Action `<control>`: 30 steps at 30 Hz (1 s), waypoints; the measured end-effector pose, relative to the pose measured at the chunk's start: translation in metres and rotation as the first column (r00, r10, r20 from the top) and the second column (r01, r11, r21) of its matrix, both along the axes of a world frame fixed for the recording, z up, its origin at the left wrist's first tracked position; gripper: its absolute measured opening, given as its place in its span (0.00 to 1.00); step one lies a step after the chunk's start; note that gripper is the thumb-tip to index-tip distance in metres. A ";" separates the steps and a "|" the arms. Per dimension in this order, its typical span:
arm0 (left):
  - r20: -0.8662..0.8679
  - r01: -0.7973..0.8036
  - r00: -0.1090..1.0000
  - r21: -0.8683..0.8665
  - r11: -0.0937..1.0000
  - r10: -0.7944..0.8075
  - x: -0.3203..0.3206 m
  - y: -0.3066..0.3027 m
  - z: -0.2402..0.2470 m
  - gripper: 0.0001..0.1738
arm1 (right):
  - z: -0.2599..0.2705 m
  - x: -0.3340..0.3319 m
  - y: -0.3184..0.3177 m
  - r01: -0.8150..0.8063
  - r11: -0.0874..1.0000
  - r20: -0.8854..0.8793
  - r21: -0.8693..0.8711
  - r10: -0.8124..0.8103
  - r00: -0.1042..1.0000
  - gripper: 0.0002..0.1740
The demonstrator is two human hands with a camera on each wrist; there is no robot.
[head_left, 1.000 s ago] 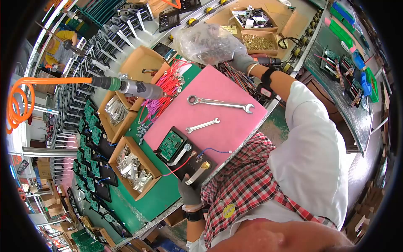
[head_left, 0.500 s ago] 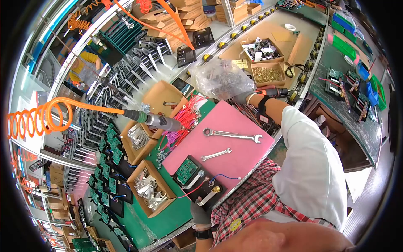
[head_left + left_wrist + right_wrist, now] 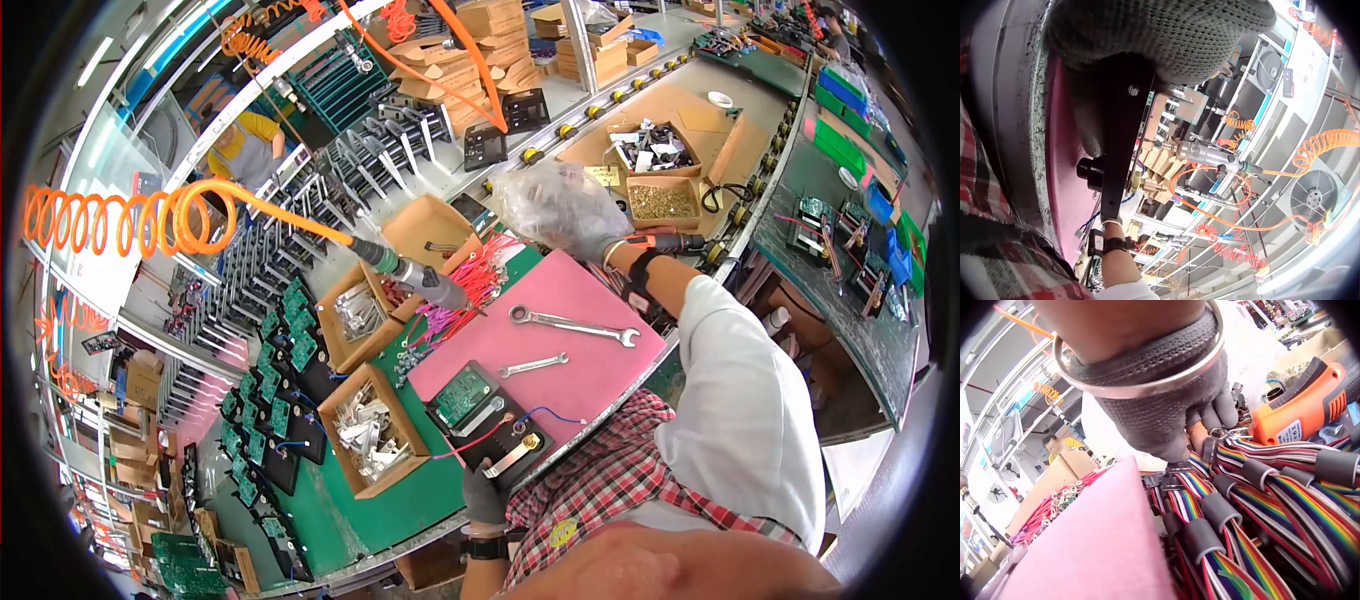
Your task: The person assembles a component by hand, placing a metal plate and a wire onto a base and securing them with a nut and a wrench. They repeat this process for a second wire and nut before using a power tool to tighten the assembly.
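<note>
My gloved left hand (image 3: 483,497) grips the near edge of a black panel (image 3: 1119,137), its thumb and fingers on opposite sides. On the panel are a green circuit board (image 3: 462,393), a metal strip and a brass-coloured fitting, with red and blue wires attached. My gloved right hand (image 3: 1154,419) reaches past the pink mat (image 3: 620,365) into a bundle of rainbow ribbon cables (image 3: 1310,500) with grey sleeves. Its thumb and a bare fingertip pinch a ribbon cable at its connector end. A clear plastic bag (image 3: 550,205) lies right beside this hand.
Two wrenches, a long one (image 3: 575,325) and a short one (image 3: 535,365), lie on the mat. A pneumatic driver (image 3: 425,280) hangs over red wires. Cardboard boxes of metal parts (image 3: 372,440) stand left. An orange power tool (image 3: 1300,403) lies beside the cables.
The head view has tilted up and shifted, so the bench appears lower and farther right. My left hand keeps its grip on the panel; my right hand stays by the bag and cables.
</note>
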State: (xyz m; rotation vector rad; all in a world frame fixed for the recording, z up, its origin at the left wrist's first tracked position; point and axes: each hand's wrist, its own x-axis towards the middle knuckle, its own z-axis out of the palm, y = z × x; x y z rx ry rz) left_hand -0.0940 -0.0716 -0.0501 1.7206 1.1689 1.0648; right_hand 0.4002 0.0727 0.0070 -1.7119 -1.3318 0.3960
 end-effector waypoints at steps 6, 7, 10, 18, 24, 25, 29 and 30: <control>-0.447 0.157 0.895 0.319 0.935 0.002 -0.005 -0.011 0.020 0.27 | 0.095 -0.041 -0.081 0.015 0.987 -0.373 0.162 0.047 0.927 0.09; -0.449 0.160 0.894 0.314 0.936 -0.002 -0.005 -0.011 0.020 0.28 | 0.105 -0.049 -0.095 -0.007 0.970 -0.387 0.243 0.103 0.916 0.10; -0.446 0.141 0.895 0.270 0.952 -0.006 -0.005 -0.010 0.015 0.28 | 0.100 -0.039 -0.112 -0.040 0.972 -0.457 0.233 0.145 0.878 0.18; -0.439 0.165 0.898 0.394 0.904 0.027 -0.007 -0.008 0.009 0.33 | 0.116 -0.070 -0.130 -0.336 0.888 -0.179 0.315 0.403 0.898 0.16; -0.375 0.159 0.927 0.343 0.926 -0.021 -0.003 -0.009 0.012 0.25 | 0.144 -0.101 -0.144 -0.416 0.902 -0.044 0.115 0.423 0.905 0.14; -0.395 0.146 0.919 0.333 0.931 -0.002 -0.002 -0.008 0.011 0.22 | 0.143 -0.103 -0.143 -0.429 0.895 0.053 0.124 0.426 0.903 0.14; 0.147 0.055 0.988 -0.103 0.993 -0.040 0.016 -0.006 0.030 0.20 | 0.169 -0.137 -0.151 -0.620 0.762 -0.345 0.186 0.642 0.685 0.10; 0.218 0.046 0.976 -0.142 0.989 -0.015 0.017 -0.007 0.033 0.17 | 0.174 -0.146 -0.148 -0.702 0.707 -0.339 0.088 0.683 0.646 0.09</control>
